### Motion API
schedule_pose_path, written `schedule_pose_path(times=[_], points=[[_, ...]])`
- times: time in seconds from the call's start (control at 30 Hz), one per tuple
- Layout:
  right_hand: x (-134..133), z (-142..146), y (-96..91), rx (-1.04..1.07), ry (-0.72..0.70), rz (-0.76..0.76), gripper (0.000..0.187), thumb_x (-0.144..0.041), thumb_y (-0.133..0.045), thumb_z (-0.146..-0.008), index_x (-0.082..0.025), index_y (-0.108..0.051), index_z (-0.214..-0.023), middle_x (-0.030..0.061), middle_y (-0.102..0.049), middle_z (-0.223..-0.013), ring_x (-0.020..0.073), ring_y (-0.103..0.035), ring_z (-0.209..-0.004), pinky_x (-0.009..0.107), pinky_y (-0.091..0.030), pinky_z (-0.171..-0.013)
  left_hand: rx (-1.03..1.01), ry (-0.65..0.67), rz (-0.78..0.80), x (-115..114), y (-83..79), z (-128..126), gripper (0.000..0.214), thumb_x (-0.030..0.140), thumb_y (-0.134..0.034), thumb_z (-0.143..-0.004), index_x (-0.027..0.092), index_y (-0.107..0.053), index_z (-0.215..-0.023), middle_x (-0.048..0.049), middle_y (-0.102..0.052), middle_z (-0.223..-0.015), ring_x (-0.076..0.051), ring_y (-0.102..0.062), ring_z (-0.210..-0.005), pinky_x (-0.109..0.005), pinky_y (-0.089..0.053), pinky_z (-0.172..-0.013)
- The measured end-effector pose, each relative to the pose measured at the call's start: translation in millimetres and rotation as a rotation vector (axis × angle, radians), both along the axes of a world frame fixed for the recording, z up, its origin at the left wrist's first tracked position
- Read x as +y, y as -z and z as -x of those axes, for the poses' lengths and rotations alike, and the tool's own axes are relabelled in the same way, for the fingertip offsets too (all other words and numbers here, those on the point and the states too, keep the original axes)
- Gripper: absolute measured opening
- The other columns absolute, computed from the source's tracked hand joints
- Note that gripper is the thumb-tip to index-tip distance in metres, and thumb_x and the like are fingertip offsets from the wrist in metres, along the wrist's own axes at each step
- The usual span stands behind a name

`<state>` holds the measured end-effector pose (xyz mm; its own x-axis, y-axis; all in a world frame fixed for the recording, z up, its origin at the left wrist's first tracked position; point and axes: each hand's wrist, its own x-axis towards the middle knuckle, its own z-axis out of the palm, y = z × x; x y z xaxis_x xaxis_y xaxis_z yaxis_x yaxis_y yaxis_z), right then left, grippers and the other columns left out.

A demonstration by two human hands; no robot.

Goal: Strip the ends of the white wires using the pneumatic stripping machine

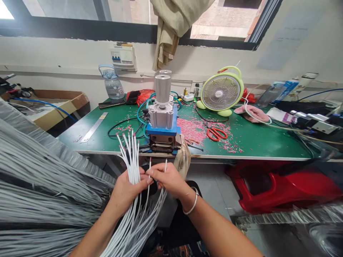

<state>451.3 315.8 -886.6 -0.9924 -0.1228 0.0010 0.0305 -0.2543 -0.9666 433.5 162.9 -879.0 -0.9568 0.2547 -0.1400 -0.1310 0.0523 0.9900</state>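
Down in front of the green table (254,142), our left hand (128,191) is closed around a bunch of white wires (130,153). Their ends fan upward past the table edge, and the rest trails down between our arms. Our right hand (168,180) sits just beside it, fingertips meeting the left thumb. It pinches two single wires (165,167), whose tips stand up apart from the bunch. A bracelet (193,204) circles the right wrist. Directly above the hands, at the near edge of the table, stands a small blue and silver press (162,119) with a metal cylinder on top. Pink scraps (191,130) litter the tabletop to its right, with red scissors (217,134) lying among them and a green fan (221,92) behind. A steel ruler (93,127) lies to the left of the press. A great heap of pale wires (40,178) fills the left side.
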Motion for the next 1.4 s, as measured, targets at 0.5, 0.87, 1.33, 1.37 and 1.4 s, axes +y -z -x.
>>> schedule_pose_path(times=[0.5, 0.87, 1.33, 1.37, 1.4], points=[[14.6, 20.9, -11.1, -0.084, 0.247, 0.522, 0.02, -0.031, -0.063, -0.069, -0.012, -0.058, -0.072, -0.0028, -0.052, -0.061, -0.0012, -0.029, -0.034, 0.014, -0.022, -0.032, 0.089, -0.309, -0.325, 3.6, -50.3, 15.8, 0.027, 0.02, -0.052, -0.075, 0.017, -0.052, -0.101, -0.0043, -0.066, -0.064, -0.02, -0.065, -0.063, -0.031, -0.054, -0.059], [14.9, 1.7, 3.3, 0.018, 0.062, 0.356, 0.022, -0.032, -0.06, -0.071, -0.01, -0.06, -0.069, -0.0006, -0.052, -0.05, 0.0042, -0.043, -0.04, 0.016, -0.035, -0.04, -0.114, -0.164, -0.197, -0.4, -4.8, 5.5, 0.034, 0.019, -0.073, -0.055, 0.015, -0.05, -0.079, 0.0028, -0.061, -0.058, -0.011, -0.059, -0.054, -0.022, -0.048, -0.057], [6.8, 7.9, -10.0, -0.134, 0.117, 0.427, 0.025, -0.037, -0.059, -0.07, -0.012, -0.058, -0.072, -0.0011, -0.054, -0.05, 0.0072, -0.044, -0.032, 0.019, -0.037, -0.031, -0.134, -0.144, -0.156, -1.3, -9.3, -1.5, 0.038, 0.025, -0.068, -0.062, 0.013, -0.052, -0.094, -0.0051, -0.067, -0.069, -0.018, -0.064, -0.064, -0.029, -0.052, -0.062], [7.7, 8.8, -11.8, -0.151, 0.119, 0.461, 0.025, -0.037, -0.059, -0.07, -0.011, -0.058, -0.071, -0.0013, -0.054, -0.049, 0.0068, -0.043, -0.031, 0.019, -0.036, -0.031, -0.135, -0.175, -0.175, -2.0, -12.4, 0.2, 0.037, 0.024, -0.068, -0.062, 0.014, -0.052, -0.094, -0.005, -0.067, -0.068, -0.018, -0.064, -0.063, -0.029, -0.052, -0.061], [8.4, 10.0, -13.5, -0.162, 0.135, 0.495, 0.025, -0.036, -0.06, -0.07, -0.011, -0.057, -0.069, -0.0015, -0.054, -0.049, 0.0061, -0.043, -0.031, 0.018, -0.036, -0.031, -0.13, -0.198, -0.19, -2.8, -14.9, 1.8, 0.036, 0.023, -0.067, -0.063, 0.014, -0.052, -0.094, -0.0049, -0.067, -0.068, -0.018, -0.064, -0.062, -0.029, -0.053, -0.061]])
